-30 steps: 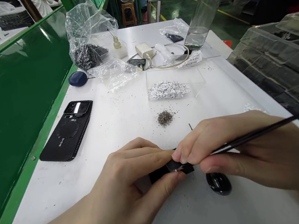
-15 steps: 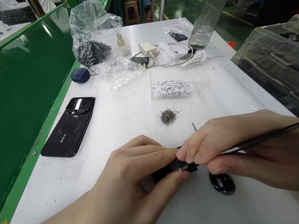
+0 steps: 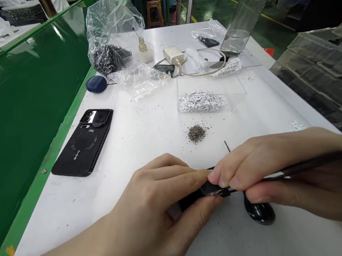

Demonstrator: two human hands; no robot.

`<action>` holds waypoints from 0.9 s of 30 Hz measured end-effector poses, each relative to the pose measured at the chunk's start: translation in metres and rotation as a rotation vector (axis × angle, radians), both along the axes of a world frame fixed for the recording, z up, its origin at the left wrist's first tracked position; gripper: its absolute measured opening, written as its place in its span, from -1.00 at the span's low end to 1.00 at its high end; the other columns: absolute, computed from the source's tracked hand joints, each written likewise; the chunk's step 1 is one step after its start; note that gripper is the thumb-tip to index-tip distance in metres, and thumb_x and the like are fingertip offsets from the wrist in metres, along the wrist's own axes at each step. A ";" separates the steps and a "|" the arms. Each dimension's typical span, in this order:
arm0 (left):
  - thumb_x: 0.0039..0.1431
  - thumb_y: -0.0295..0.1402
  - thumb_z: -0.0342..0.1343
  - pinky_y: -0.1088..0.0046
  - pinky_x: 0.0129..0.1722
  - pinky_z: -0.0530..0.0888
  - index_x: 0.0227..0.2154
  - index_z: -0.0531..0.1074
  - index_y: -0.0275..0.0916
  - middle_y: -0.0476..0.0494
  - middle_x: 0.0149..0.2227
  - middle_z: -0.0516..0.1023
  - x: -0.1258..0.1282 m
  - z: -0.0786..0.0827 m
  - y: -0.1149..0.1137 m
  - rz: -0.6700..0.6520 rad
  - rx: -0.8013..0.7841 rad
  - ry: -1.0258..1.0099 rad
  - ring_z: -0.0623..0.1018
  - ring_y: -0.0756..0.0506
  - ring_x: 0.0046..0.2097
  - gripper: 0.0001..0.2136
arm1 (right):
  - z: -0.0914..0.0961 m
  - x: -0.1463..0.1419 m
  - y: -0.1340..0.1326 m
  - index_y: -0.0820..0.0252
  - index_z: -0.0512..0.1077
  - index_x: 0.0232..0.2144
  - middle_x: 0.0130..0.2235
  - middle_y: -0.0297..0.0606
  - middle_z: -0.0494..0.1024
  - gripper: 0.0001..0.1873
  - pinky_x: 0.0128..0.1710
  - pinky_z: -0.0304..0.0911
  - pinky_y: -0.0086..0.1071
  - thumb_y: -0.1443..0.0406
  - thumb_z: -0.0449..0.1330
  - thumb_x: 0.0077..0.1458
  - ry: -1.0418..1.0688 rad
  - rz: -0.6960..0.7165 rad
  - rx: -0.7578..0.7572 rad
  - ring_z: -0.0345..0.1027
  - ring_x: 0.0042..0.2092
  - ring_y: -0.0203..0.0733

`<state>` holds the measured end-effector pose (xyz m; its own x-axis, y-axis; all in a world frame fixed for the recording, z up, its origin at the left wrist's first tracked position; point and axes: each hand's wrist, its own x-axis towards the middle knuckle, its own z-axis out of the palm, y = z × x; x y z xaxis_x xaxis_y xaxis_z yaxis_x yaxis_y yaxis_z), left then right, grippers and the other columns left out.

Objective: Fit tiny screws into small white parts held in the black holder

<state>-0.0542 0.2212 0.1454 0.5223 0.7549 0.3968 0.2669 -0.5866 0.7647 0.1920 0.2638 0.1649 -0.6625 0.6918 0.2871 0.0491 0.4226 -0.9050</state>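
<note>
My left hand (image 3: pixel 160 207) pinches a small black part (image 3: pixel 190 200) between thumb and fingers; a bit of bright metal shows at its right end. My right hand (image 3: pixel 281 167) grips slim black tweezers (image 3: pixel 322 160), whose front end points left at that metal end. The right fingertips also press against the part's top, touching the left index finger. Whether the tweezer tips hold anything is too small to tell. Under the right hand lies a tool with a glossy black rounded handle (image 3: pixel 260 211) and a thin shaft (image 3: pixel 227 146), its middle hidden.
Beyond the hands are a pile of tiny metal pieces (image 3: pixel 196 133) and a clear tray (image 3: pixel 233 92) of small white pieces (image 3: pixel 201 101). A black phone case (image 3: pixel 83 142) lies left, near a blue-handled tool (image 3: pixel 96 84). Behind stand a small bottle (image 3: pixel 142 44) and a tilted water bottle (image 3: pixel 246 8).
The whole view has shifted slightly right. The tweezers' front end shows a little more beside the part. Both hands keep nearly the same grip.
</note>
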 end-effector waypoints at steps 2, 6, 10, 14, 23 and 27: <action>0.38 -0.59 0.27 0.35 -0.09 0.67 -0.02 0.67 -0.24 -0.12 -0.21 0.80 0.000 0.001 0.000 0.000 0.001 -0.001 0.75 -0.10 -0.25 -0.79 | 0.000 0.000 0.000 0.01 0.75 -0.19 -0.20 -0.27 0.85 -0.85 -0.12 0.70 -0.46 0.39 0.50 0.23 0.004 -0.003 -0.001 0.80 -0.12 -0.06; 0.38 -0.59 0.29 0.36 -0.06 0.67 -0.01 0.68 -0.24 -0.12 -0.20 0.81 -0.001 0.000 -0.001 -0.002 -0.012 0.003 0.75 -0.09 -0.24 -0.78 | 0.000 -0.001 0.001 0.08 0.72 -0.23 -0.21 -0.26 0.84 -0.89 -0.05 0.67 -0.50 0.40 0.49 0.24 0.012 0.003 0.004 0.80 -0.13 -0.09; 0.37 -0.60 0.29 0.38 -0.05 0.66 -0.04 0.68 -0.29 -0.11 -0.19 0.80 -0.001 0.000 0.000 -0.003 -0.028 0.000 0.74 -0.07 -0.24 -0.81 | -0.002 -0.001 0.002 0.16 0.70 -0.23 -0.21 -0.23 0.84 -0.96 0.01 0.64 -0.53 0.39 0.46 0.29 0.028 0.014 0.027 0.80 -0.12 -0.12; 0.38 -0.60 0.28 0.38 -0.06 0.65 -0.06 0.69 -0.29 -0.10 -0.20 0.80 -0.001 0.003 0.002 -0.004 -0.040 0.000 0.73 -0.07 -0.25 -0.82 | -0.005 0.001 0.001 0.21 0.69 -0.21 -0.19 -0.19 0.84 -0.98 0.04 0.62 -0.55 0.35 0.45 0.32 0.029 0.021 0.047 0.79 -0.10 -0.14; 0.38 -0.59 0.29 0.37 -0.06 0.64 -0.06 0.69 -0.32 -0.11 -0.24 0.78 -0.001 0.000 0.000 -0.019 -0.055 -0.002 0.73 -0.07 -0.25 -0.84 | -0.007 0.001 0.004 0.20 0.69 -0.20 -0.17 -0.21 0.83 -0.99 0.07 0.59 -0.55 0.37 0.43 0.34 0.037 0.070 0.012 0.77 -0.06 -0.18; 0.38 -0.59 0.29 0.37 -0.06 0.64 -0.06 0.70 -0.35 -0.12 -0.27 0.77 -0.001 0.001 0.001 -0.019 -0.063 -0.010 0.73 -0.08 -0.25 -0.84 | -0.008 0.003 0.005 0.17 0.68 -0.22 -0.20 -0.24 0.82 -0.96 0.08 0.58 -0.55 0.33 0.44 0.35 0.038 0.100 -0.006 0.76 -0.04 -0.20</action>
